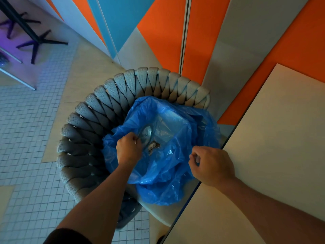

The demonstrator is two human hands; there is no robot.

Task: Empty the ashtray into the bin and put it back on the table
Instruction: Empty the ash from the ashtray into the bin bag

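1. The left hand point(129, 149) is closed around the rim of a small metal ashtray point(146, 134), tipped on edge inside the blue bin bag point(168, 166) so its contents drop into the bag.
2. A clump of ash point(153, 145) lies on the plastic just right of that hand, so the emptying looks largely done.
3. The right hand point(212, 165) pinches the bag's near-right edge, apparently to hold the mouth open.
4. The bag sits on a woven rope chair point(98, 110), beside the pale table point(274, 138) at right, where the ashtray must return.
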